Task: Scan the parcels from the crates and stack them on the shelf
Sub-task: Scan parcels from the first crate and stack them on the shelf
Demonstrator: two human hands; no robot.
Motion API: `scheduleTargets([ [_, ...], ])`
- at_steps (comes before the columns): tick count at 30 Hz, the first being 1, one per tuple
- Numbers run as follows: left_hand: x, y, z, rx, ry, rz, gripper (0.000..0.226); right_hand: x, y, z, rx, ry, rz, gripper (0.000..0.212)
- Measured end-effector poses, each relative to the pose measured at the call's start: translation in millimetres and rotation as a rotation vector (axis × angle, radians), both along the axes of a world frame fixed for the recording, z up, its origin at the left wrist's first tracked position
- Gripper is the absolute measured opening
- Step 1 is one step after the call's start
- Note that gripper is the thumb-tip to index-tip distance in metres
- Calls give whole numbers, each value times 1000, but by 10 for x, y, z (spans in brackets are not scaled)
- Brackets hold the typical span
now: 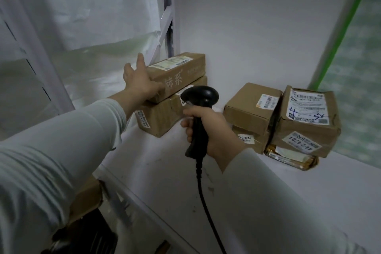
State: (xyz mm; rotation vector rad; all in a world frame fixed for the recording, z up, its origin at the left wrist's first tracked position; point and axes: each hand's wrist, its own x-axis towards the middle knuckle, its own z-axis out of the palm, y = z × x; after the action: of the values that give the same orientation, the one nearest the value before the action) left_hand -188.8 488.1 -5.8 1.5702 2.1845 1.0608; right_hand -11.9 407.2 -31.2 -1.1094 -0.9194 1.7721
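Long parcel (177, 74): brown carton with a white label on top, lying flat on a wider lower parcel (158, 117). The two form the left stack on the white shelf (165, 171), in its back corner.

Left hand (140, 80): palm flat against the near end of the long parcel, fingers straight and spread wide, gripping nothing.

Right hand (212, 130): fingers curled round the handle of a black scanner (199, 107). Its head stands just in front of the lower parcel's label, and a black cable (206, 202) hangs from the handle.

Middle stack: a small carton (251, 107) tilted on another carton (253, 140), well apart from the left stack.

Right stack: a creased carton (305, 121) with blue handwriting on its label, touching the middle stack and resting on a tape-wrapped packet (292, 158).

Surroundings: a white wall (257, 27) behind the shelf, clear plastic sheeting (82, 27) at left, and a green tape strip (346, 27) at right. Part of a brown carton (88, 198) shows on the level below.
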Motion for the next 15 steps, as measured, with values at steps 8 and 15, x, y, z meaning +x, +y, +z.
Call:
scheduleTargets([
  [8, 271, -592, -103, 48, -9, 61, 97, 129, -217, 182, 59, -126, 5, 12],
  [15, 790, -1814, -571, 12, -50, -45, 78, 610, -1219, 147, 63, -324, 78, 10],
])
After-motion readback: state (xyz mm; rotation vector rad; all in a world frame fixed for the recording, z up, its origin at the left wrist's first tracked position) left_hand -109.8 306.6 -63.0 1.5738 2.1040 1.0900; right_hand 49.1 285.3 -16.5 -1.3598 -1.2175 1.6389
